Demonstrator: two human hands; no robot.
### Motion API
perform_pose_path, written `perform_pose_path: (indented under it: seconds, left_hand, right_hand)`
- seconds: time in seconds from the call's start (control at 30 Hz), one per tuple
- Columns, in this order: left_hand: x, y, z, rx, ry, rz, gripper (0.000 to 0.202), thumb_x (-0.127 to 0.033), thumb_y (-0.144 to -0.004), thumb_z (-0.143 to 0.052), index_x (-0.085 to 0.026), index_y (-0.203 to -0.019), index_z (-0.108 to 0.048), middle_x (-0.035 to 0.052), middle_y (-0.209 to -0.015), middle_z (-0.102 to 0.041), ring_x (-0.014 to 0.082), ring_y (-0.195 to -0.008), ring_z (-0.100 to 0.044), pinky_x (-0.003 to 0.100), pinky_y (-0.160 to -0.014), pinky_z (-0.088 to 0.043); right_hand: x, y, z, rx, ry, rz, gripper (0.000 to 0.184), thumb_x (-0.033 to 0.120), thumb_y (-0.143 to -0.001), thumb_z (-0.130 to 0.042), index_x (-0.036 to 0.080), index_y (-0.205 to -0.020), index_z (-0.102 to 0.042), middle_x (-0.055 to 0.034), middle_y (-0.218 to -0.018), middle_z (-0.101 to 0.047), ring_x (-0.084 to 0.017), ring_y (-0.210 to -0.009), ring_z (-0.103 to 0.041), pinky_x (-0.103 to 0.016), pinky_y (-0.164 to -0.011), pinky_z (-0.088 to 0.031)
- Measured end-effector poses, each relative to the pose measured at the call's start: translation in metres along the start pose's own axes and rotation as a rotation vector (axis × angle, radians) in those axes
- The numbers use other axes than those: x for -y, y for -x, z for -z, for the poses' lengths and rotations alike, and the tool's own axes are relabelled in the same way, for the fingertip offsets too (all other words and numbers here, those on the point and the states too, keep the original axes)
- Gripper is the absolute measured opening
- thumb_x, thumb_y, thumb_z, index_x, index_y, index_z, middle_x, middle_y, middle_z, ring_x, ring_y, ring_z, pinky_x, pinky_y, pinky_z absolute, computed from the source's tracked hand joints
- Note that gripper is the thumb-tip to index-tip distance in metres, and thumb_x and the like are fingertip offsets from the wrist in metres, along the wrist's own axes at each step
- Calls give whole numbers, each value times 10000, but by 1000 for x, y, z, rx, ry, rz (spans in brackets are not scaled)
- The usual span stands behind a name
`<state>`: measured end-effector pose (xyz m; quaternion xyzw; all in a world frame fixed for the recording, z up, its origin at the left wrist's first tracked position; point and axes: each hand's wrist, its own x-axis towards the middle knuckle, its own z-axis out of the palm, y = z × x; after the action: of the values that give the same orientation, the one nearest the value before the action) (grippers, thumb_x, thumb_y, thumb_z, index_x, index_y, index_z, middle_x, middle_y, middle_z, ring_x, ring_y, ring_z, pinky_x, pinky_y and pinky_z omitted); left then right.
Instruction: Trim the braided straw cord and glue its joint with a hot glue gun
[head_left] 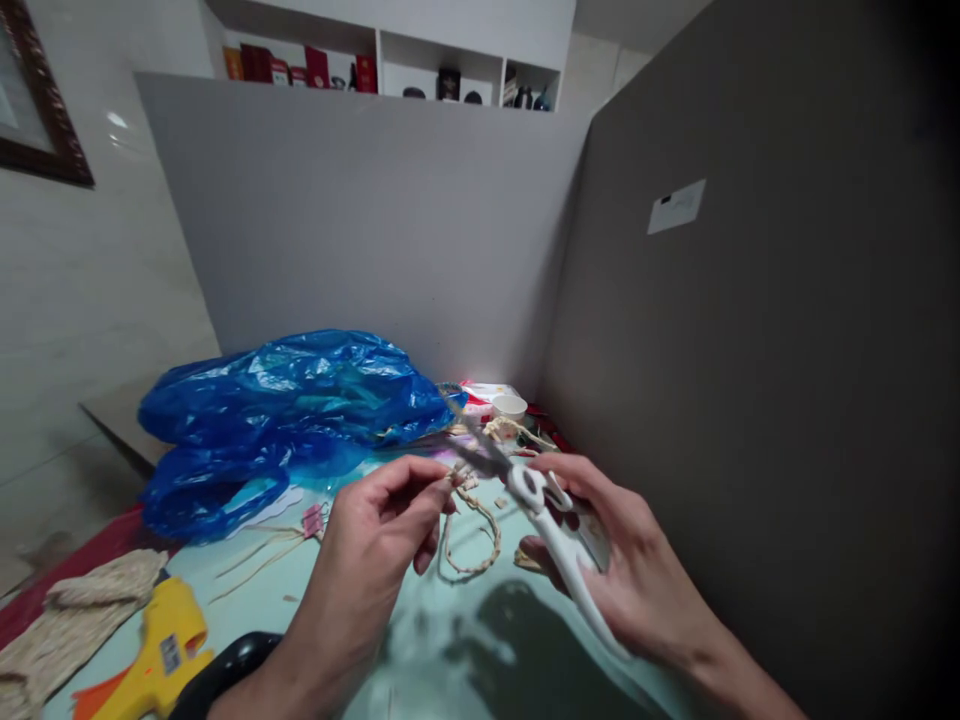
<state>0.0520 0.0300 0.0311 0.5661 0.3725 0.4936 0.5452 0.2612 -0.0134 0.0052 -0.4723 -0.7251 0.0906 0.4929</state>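
My left hand (390, 515) pinches one end of a tan braided cord (495, 545) between thumb and fingers. The cord hangs down from the pinch in a loop. My right hand (611, 535) is wrapped around the white handles of a pair of scissors (551, 530). The scissors' blades are spread apart and point up and left, close to the cord end at my left fingertips. Whether a blade touches the cord I cannot tell, as the blades are blurred.
A blue plastic bag (300, 395) lies at the back left. Nearer are a yellow glue gun (161, 640), a woven tan piece (82, 615) and a pink clip (313, 520) with strands. A white cup (510, 407) stands at the back. Grey panels (375, 220) enclose the table's back and right.
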Motion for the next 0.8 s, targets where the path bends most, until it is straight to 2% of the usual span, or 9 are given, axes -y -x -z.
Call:
perform_pose_path:
  seconds: [0.1, 0.17, 0.27, 0.4, 0.57, 0.8]
  left_hand:
    - [-3, 0, 1, -39, 41, -21, 108, -257, -766, -720, -161, -716, -716, -25, -622, -582, 90, -523, -418, 216, -487, -349]
    - [-4, 1, 2, -68, 72, -11, 104, -269, -735, -732, -167, -750, -748, -14, -646, -613, 90, -525, -416, 221, -494, -334]
    - [-4, 2, 4, -110, 66, 9, 212, -255, -705, -733, -185, -897, -791, -12, -631, -625, 94, -525, -412, 228, -510, -306]
    - [-6, 0, 5, -146, 10, 12, 229, -238, -685, -713, -183, -886, -808, -5, -615, -622, 98, -533, -386, 240, -530, -296]
    - [-8, 0, 6, -129, 23, 0, 237, -303, -714, -733, -184, -904, -809, -3, -624, -612, 96, -532, -393, 243, -534, -298]
    - [-10, 3, 7, -90, 72, 19, 226, -296, -732, -743, -177, -912, -810, -14, -591, -575, 90, -526, -374, 238, -524, -284]
  right_hand:
    - [-2, -1, 5, 24, 233, 137, 571, 71, -722, -619, 221, -1269, -554, -72, -1081, -655, -204, -884, -642, -315, -779, -508]
    - [-2, -3, 8, 46, 286, 169, 614, 47, -700, -562, 200, -1295, -538, -75, -1039, -632, -210, -892, -627, -316, -773, -511]
    - [-2, -6, 11, 76, 336, 226, 620, 44, -674, -515, 196, -1274, -550, -63, -948, -599, -205, -829, -599, -308, -707, -506]
    - [-4, -5, 12, 87, 369, 259, 621, 49, -670, -496, 185, -1273, -554, -61, -899, -579, -208, -794, -575, -317, -678, -503]
    - [-7, -4, 8, 43, 391, 305, 626, 21, -690, -488, 179, -1294, -540, -55, -876, -576, -205, -799, -571, -322, -695, -502]
    - [-8, -2, 6, -7, 458, 364, 640, 27, -725, -507, 172, -1348, -514, -58, -852, -574, -213, -781, -568, -328, -683, -506]
